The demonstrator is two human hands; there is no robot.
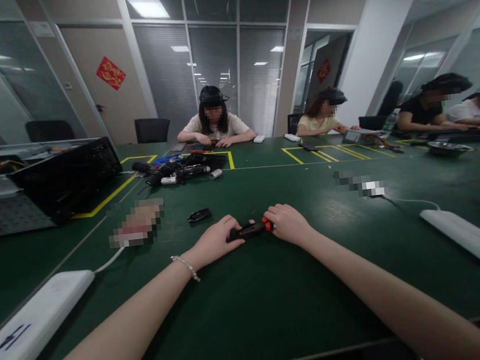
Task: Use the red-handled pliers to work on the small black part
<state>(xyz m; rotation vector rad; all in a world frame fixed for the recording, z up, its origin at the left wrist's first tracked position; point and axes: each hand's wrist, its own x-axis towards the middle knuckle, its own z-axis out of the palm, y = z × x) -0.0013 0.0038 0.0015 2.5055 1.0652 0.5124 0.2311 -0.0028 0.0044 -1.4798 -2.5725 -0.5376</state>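
On the green table, my right hand [289,223] is closed around the red handles of a pair of pliers [252,231]. The dark jaws point left, toward my left hand [216,241]. Thumb and fingers of that hand pinch a small black part [233,235] at the tips of the jaws; its kind is too small and dark to tell. Tiny scraps lie just beyond the pliers. A little further off to the left rests a loose black plastic piece [199,214], touched by neither hand.
A computer case [83,174] lies at the left. Beyond my hands is a pile of black cables and parts [182,168]. White power banks [39,318] [472,237] with cables flank my arms. A metal bowl [448,148] stands at right. Several people sit across the table.
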